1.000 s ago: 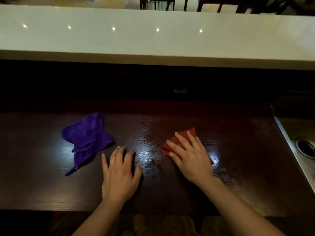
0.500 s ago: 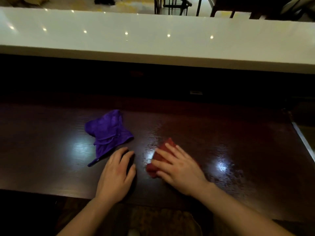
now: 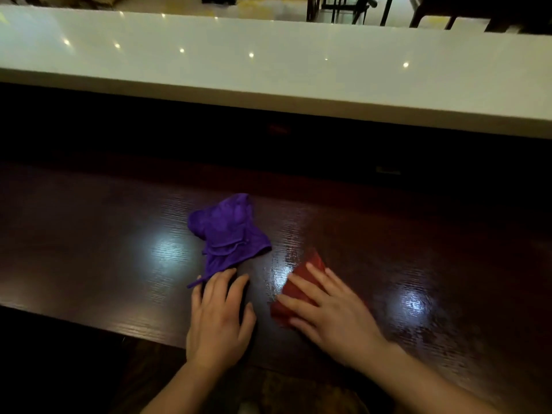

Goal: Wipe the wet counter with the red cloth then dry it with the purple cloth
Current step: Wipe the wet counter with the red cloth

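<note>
A dark wooden counter runs across the view, glossy with wet streaks near the middle. My right hand lies flat with fingers spread on the red cloth, pressing it on the counter near the front edge. The crumpled purple cloth lies just left of it. My left hand rests palm down on the bare wood, fingers apart, its fingertips touching the purple cloth's lower tail.
A raised white ledge spans the back above a dark recess. Chair legs stand beyond it. The counter's front edge runs close to my wrists.
My right hand has slid the red cloth leftward toward my left hand. The view has swung left, so the sink at the right has left the frame.
</note>
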A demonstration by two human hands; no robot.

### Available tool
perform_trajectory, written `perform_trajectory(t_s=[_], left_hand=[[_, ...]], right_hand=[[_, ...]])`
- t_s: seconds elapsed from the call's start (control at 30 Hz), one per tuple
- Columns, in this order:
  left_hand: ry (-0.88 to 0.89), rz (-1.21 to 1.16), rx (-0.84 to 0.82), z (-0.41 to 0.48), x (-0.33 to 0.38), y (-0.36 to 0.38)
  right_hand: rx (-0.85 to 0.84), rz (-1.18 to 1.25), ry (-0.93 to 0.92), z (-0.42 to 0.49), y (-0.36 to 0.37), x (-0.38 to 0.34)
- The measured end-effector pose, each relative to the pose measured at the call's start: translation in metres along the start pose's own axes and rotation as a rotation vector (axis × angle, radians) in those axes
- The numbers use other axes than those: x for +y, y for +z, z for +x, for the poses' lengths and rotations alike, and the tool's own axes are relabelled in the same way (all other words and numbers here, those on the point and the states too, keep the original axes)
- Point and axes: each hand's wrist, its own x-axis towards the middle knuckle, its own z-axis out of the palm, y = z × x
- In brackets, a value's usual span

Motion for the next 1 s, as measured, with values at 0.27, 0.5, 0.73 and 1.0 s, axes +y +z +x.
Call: perform_trajectory(t_s=[0.27,0.5,0.73,1.0], left_hand=[[0.007,0.066,-0.049,0.001,0.006,-0.003],[0.03,0.078,-0.044,0.002,0.0,0.001],[0.045,0.072,-0.037,0.002,-0.003,0.003],[0.042,0.05,-0.028,0.002,-0.001,0.002]], right_hand=[[0.092,0.002,0.662,0.097,-0.016,0.052],[0.089,-0.025,0.375,0.15,-0.011,0.045],[0.151,0.072,0.361,0.085,-0.003,0.0],[0.122,-0.022,0.561,0.027,-0.031,0.075]])
